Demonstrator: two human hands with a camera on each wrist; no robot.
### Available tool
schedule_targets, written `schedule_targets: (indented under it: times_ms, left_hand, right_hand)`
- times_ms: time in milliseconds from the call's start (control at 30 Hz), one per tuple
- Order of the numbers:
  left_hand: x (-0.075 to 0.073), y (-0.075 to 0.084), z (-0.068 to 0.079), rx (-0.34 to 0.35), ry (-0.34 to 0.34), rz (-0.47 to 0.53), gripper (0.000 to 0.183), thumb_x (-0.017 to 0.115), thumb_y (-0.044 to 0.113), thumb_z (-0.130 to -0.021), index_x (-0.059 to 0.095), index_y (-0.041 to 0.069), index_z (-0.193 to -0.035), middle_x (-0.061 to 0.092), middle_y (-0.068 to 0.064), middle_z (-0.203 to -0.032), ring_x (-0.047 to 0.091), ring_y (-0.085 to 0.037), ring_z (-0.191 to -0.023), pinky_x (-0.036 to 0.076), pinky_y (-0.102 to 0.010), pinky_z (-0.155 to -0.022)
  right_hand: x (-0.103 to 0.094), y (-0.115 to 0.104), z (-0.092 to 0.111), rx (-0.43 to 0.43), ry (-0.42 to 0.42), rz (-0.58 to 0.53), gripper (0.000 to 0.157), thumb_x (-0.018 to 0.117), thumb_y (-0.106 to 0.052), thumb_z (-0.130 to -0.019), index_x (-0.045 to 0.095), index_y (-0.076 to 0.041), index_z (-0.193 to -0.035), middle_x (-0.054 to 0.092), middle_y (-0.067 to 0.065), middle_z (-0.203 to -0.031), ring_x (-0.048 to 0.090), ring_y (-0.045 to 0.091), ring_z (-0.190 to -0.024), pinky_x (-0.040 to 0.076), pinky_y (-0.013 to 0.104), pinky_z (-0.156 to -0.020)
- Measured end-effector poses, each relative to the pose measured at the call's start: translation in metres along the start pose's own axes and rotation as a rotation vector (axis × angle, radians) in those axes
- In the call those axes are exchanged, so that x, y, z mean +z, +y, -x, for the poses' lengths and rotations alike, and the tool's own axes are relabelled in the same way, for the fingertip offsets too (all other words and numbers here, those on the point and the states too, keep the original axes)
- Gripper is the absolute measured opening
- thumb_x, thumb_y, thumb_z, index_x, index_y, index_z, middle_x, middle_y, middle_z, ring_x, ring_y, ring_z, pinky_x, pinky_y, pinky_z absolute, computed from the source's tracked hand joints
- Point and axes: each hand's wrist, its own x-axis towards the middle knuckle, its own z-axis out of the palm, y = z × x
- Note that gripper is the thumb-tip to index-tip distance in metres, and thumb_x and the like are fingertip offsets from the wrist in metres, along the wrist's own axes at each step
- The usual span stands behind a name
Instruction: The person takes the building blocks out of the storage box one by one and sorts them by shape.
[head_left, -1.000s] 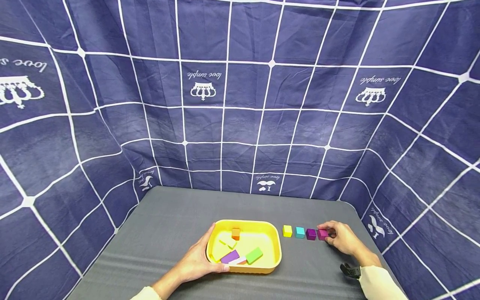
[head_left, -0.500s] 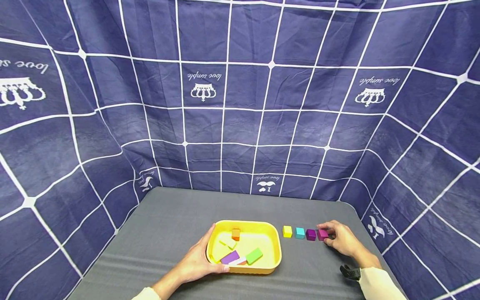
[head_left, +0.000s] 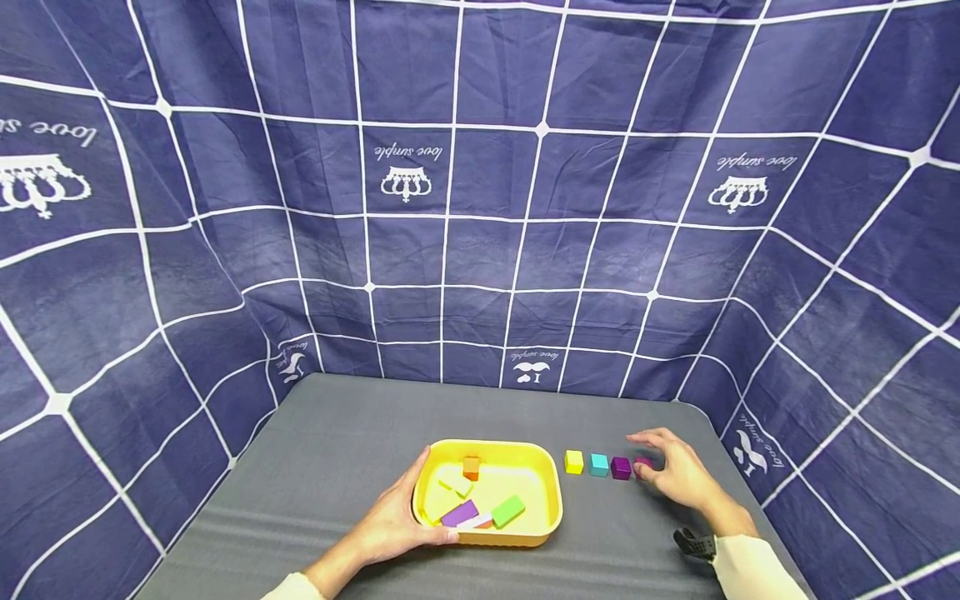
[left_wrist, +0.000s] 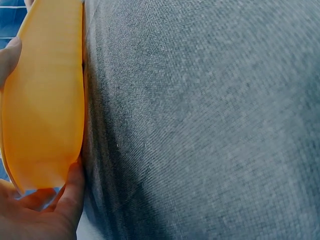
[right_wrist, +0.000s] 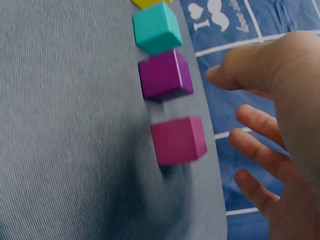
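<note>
At the right end of a row, a magenta block rests on the grey tabletop. My right hand is spread just above and beside it, fingers apart from it in the right wrist view. To the magenta block's left come a dark purple block, a turquoise block and a yellow block. My left hand grips the near left corner of a yellow plastic tray, thumb along its front wall. Inside lie an orange block, a purple block, a green block and pale pieces.
Grey cloth covers the table. A dark blue curtain with white grid lines encloses the back and both sides. A black strap hangs by the right wrist.
My right hand has let go of the magenta block; its fingers have opened and lifted slightly. The block stays in the row. My left hand and the tray have not moved.
</note>
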Motion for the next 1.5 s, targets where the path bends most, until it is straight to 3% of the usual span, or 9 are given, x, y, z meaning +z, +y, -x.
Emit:
schedule_targets:
  times_ms: [267,467,667,767,867,1000,1233,1500]
  left_hand:
    - [-0.003,0.001,-0.001,0.037,-0.018,-0.022,0.146,0.113,0.051,-0.070,0.031,0.018,-0.185,0.065,-0.015,-0.166,0.068,-0.032,-0.139,0.059,-0.056,-0.115]
    - [-0.004,0.001,-0.005,0.099,-0.037,-0.039,0.138,0.112,0.056,-0.071,0.037,0.020,-0.180,0.069,-0.011,-0.156,0.069,-0.030,-0.134,0.060,-0.049,-0.107]
    - [-0.004,0.003,-0.002,0.026,-0.075,-0.057,0.150,0.109,0.059,-0.072,0.024,0.010,-0.185,0.054,-0.021,-0.176,0.063,-0.041,-0.152,0.055,-0.066,-0.123]
    - [-0.003,0.004,-0.001,0.001,-0.080,-0.082,0.155,0.107,0.062,-0.074,0.017,0.004,-0.186,0.045,-0.027,-0.181,0.059,-0.046,-0.157,0.052,-0.072,-0.125]
    - [0.000,0.005,-0.002,0.015,-0.064,-0.093,0.153,0.105,0.063,-0.076,0.017,0.002,-0.185,0.043,-0.028,-0.181,0.059,-0.045,-0.157,0.051,-0.070,-0.127]
    - [0.002,0.006,-0.005,0.017,-0.045,-0.109,0.153,0.104,0.067,-0.076,0.019,0.001,-0.184,0.042,-0.025,-0.181,0.058,-0.041,-0.158,0.051,-0.068,-0.129]
    - [0.000,0.004,-0.005,-0.009,-0.062,-0.167,0.160,0.101,0.076,-0.074,0.013,0.006,-0.187,0.050,-0.024,-0.173,0.060,-0.042,-0.154,0.055,-0.070,-0.122]
    - [0.006,0.001,-0.008,-0.012,-0.071,-0.179,0.161,0.097,0.081,-0.075,0.010,0.009,-0.188,0.049,-0.023,-0.176,0.062,-0.040,-0.152,0.057,-0.068,-0.120]
  right_hand:
    - [0.002,-0.022,-0.009,-0.047,0.049,0.000,0.047,0.094,0.000,-0.085,0.086,-0.010,-0.130,0.082,0.007,-0.127,0.080,0.040,-0.120,0.063,0.055,-0.099]
    - [0.007,-0.041,-0.016,-0.083,0.040,0.000,0.045,0.093,0.000,-0.088,0.086,-0.011,-0.131,0.082,0.004,-0.129,0.081,0.037,-0.121,0.064,0.054,-0.098]
    - [0.015,-0.058,-0.022,-0.131,0.008,-0.013,0.047,0.092,0.002,-0.090,0.085,-0.017,-0.132,0.081,0.001,-0.132,0.081,0.032,-0.123,0.065,0.054,-0.102]
    - [0.021,-0.067,-0.025,-0.135,-0.030,-0.030,0.047,0.092,0.001,-0.091,0.085,-0.019,-0.133,0.080,-0.001,-0.134,0.080,0.028,-0.122,0.066,0.047,-0.096]
    - [0.026,-0.077,-0.029,-0.139,-0.083,-0.036,0.047,0.092,-0.003,-0.095,0.084,-0.024,-0.136,0.078,-0.004,-0.136,0.079,0.025,-0.125,0.066,0.047,-0.099]
    - [0.032,-0.092,-0.035,-0.156,-0.130,-0.057,0.046,0.091,-0.006,-0.098,0.083,-0.025,-0.138,0.077,-0.005,-0.138,0.078,0.026,-0.131,0.065,0.056,-0.110]
    - [0.037,-0.115,-0.049,-0.227,-0.148,-0.078,0.047,0.090,-0.006,-0.098,0.083,-0.022,-0.141,0.077,-0.005,-0.138,0.078,0.024,-0.131,0.064,0.054,-0.112]
    - [0.034,-0.139,-0.065,-0.257,-0.235,-0.087,0.047,0.085,-0.010,-0.102,0.080,-0.023,-0.147,0.076,-0.005,-0.139,0.076,0.022,-0.133,0.063,0.053,-0.116]
